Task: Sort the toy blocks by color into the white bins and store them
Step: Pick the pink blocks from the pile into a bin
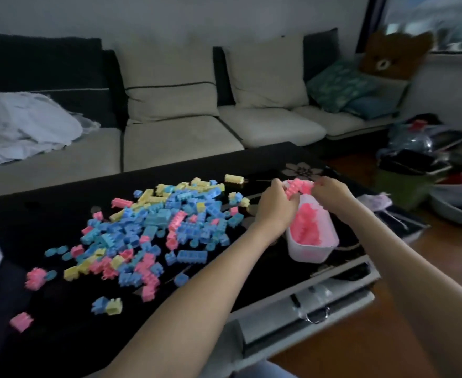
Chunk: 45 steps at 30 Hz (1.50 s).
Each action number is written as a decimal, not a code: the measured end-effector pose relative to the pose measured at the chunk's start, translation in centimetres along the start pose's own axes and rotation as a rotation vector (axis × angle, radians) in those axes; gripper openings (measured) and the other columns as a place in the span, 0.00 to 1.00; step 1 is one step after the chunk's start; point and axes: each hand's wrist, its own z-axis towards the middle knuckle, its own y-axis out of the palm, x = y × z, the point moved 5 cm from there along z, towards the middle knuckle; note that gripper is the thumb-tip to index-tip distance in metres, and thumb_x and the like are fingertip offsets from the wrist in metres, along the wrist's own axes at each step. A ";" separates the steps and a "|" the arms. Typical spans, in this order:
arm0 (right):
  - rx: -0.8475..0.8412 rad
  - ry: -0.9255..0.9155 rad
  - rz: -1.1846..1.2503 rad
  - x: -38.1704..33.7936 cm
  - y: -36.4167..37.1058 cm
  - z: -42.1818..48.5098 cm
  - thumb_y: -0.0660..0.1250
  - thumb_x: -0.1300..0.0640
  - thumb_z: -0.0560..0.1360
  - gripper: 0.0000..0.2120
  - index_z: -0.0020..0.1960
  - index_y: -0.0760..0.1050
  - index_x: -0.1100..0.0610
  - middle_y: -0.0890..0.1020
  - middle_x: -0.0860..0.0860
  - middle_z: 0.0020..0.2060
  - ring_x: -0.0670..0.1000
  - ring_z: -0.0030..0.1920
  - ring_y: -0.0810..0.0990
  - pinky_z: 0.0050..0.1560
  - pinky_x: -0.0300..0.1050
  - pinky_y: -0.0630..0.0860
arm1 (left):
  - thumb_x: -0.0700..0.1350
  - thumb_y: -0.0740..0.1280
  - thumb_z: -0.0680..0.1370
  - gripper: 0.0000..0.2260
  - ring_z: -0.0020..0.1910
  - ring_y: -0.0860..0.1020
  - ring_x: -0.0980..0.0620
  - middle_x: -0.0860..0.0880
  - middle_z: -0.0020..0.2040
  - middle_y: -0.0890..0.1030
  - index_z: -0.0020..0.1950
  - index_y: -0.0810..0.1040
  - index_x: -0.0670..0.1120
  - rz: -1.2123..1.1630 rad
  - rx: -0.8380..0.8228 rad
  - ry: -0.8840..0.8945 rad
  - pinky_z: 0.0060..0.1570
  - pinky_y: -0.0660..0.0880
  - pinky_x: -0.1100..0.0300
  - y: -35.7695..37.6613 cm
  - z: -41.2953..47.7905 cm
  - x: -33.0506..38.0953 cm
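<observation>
A pink block (296,186) hangs over the far end of the bin (310,255) — left grip (276,204) and right grip (330,192) each pinch one end of it.

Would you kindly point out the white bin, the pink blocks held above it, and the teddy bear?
white bin (310,255): head view, near wall.
pink blocks (296,187): head view, middle of held strip.
teddy bear (383,64): head view, face.

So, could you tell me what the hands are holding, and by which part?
A pink block piece above the bin: the left hand pinches its left end, the right hand its right end.
</observation>
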 end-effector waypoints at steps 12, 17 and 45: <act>0.046 -0.361 0.062 -8.2 2.6 -1.0 0.57 0.56 0.79 0.12 0.58 0.73 0.59 0.77 0.54 0.51 0.56 0.54 0.75 0.47 0.43 0.67 | 0.44 0.54 0.81 0.18 0.70 0.59 0.43 0.45 0.71 0.63 0.71 0.66 0.48 0.504 -0.057 -0.080 0.65 0.60 0.49 -4.5 2.3 -5.5; -0.317 -0.783 0.009 -18.3 11.6 -5.6 0.61 0.58 0.77 0.13 0.61 0.72 0.57 0.77 0.51 0.52 0.50 0.52 0.75 0.46 0.37 0.64 | 0.31 0.58 0.72 0.20 0.64 0.69 0.43 0.44 0.63 0.75 0.62 0.75 0.43 0.552 0.017 -0.057 0.61 0.65 0.57 -15.6 -2.2 -14.0; -0.393 -0.720 -0.129 -29.8 23.7 -2.5 0.58 0.54 0.80 0.18 0.69 0.67 0.56 0.75 0.56 0.62 0.55 0.60 0.74 0.60 0.49 0.71 | 0.46 0.61 0.80 0.14 0.52 0.75 0.54 0.48 0.58 0.74 0.65 0.72 0.48 0.425 0.105 -0.204 0.51 0.73 0.61 -29.1 -3.9 -28.1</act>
